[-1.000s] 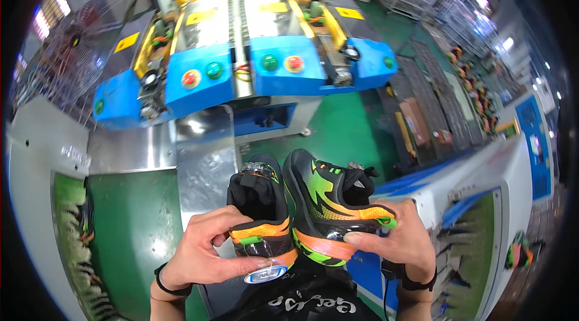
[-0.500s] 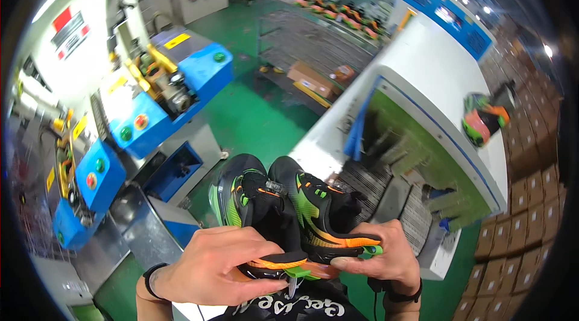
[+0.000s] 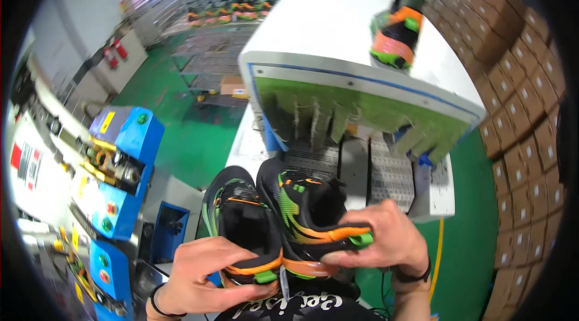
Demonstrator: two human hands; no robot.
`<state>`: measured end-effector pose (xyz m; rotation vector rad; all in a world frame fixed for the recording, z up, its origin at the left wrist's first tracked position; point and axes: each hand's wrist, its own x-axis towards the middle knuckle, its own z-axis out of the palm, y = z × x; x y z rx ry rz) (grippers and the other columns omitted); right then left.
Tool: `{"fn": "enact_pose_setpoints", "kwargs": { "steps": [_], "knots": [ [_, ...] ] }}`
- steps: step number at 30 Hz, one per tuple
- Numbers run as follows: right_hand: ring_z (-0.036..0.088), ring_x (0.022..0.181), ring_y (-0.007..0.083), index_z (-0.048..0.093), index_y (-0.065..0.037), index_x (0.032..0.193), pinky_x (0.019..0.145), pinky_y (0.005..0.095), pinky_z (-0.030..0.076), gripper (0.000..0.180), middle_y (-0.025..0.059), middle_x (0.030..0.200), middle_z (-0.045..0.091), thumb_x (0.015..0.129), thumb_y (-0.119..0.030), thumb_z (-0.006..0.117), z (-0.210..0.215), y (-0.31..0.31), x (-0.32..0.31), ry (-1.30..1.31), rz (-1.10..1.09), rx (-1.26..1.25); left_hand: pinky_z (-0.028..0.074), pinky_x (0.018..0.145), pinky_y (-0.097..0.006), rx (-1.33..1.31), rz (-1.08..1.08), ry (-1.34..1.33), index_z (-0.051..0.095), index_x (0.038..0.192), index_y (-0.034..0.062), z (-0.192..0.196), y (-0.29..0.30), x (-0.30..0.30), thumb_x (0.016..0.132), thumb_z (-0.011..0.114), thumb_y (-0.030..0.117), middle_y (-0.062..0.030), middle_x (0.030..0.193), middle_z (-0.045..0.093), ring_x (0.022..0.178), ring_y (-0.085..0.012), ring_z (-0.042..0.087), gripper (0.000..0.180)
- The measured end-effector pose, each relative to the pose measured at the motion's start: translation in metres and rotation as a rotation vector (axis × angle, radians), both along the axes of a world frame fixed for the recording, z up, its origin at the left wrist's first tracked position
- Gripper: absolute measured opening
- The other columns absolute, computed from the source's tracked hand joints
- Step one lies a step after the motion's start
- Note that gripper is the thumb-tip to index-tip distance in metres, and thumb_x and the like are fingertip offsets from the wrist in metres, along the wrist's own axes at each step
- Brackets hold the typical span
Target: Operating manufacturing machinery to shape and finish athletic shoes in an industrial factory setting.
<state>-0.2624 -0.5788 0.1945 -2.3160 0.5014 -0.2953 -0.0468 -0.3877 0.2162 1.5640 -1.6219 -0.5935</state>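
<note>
Two black sneakers with green sides and orange heel collars are held side by side in front of me, toes pointing away. My left hand [image 3: 211, 276] pinches the heel of the left sneaker [image 3: 241, 218], thumb and fingers on either side of its collar. At the heel of the right sneaker [image 3: 301, 206], my right hand [image 3: 386, 239] grips the collar near a green pull tab. Both shoe openings face up, and the soles are mostly hidden.
Ahead stands a white machine [image 3: 325, 13] with a green strip curtain over a slatted conveyor [image 3: 389, 167]. Another sneaker [image 3: 395, 40] rests on its top. A blue-fronted press machine [image 3: 136, 146] is at left, a rack [image 3: 211, 49] with shoes farther back, stacked cartons [image 3: 525, 122] at right.
My view has swung right, so the white machine now lies more directly ahead and the press machine farther left. Both sneakers stay in my hands.
</note>
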Motion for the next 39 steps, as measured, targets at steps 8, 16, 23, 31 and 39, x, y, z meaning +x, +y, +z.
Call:
{"fn": "enact_pose_setpoints", "kwargs": {
  "steps": [8, 16, 23, 31, 39],
  "knots": [
    [0.063, 0.055, 0.0276, 0.070, -0.009, 0.081, 0.052, 0.0297, 0.047, 0.035, 0.0096, 0.063, 0.064, 0.067, -0.037, 0.085, 0.026, 0.000, -0.020, 0.166, -0.037, -0.005, 0.047, 0.062, -0.026, -0.017, 0.188, 0.252, 0.070, 0.080, -0.0047, -0.020, 0.003, -0.003, 0.049, 0.091, 0.011, -0.0101, 0.074, 0.067, 0.066, -0.0154, 0.062, 0.041],
    [0.061, 0.054, 0.0157, 0.065, 0.000, 0.075, 0.054, 0.0270, 0.047, 0.039, 0.0068, 0.060, 0.063, 0.067, -0.033, 0.084, -0.007, -0.003, -0.102, 0.030, -0.615, 0.078, 0.048, 0.063, -0.030, -0.154, 0.009, 0.294, 0.069, 0.079, 0.0001, -0.050, -0.014, 0.004, 0.051, 0.093, 0.019, -0.0088, 0.070, 0.067, 0.068, -0.0205, 0.067, 0.041],
    [0.067, 0.070, 0.0349, 0.067, -0.002, 0.083, 0.064, 0.0399, 0.052, 0.044, 0.0164, 0.072, 0.066, 0.069, -0.042, 0.081, -0.120, -0.058, -0.090, 0.128, -0.975, -0.292, 0.051, 0.075, -0.035, -0.112, -0.127, 0.141, 0.067, 0.101, 0.0031, -0.142, -0.111, 0.001, 0.067, 0.079, 0.005, -0.0091, 0.094, 0.067, 0.087, -0.0249, 0.063, 0.036],
    [0.057, 0.108, 0.0350, 0.058, 0.000, 0.093, 0.085, 0.0429, 0.049, 0.039, 0.0283, 0.119, 0.055, 0.072, -0.025, 0.079, -0.147, -0.076, -0.067, -0.241, -0.960, -0.444, 0.043, 0.089, -0.038, -0.114, -0.148, -0.022, 0.062, 0.111, 0.0030, -0.206, -0.166, 0.014, 0.067, 0.063, -0.001, -0.0109, 0.104, 0.061, 0.098, -0.0315, 0.055, 0.045],
    [0.062, 0.092, 0.0311, 0.056, 0.005, 0.098, 0.086, 0.0408, 0.050, 0.016, 0.0213, 0.104, 0.062, 0.084, 0.001, 0.064, -0.111, 0.023, 0.064, -0.914, 0.062, 0.052, 0.048, 0.082, -0.045, -0.261, 0.051, -0.131, 0.059, 0.114, 0.0013, -0.200, -0.156, 0.008, 0.070, 0.065, 0.020, -0.0152, 0.118, 0.055, 0.097, -0.0368, 0.057, 0.048]
  ]
}}
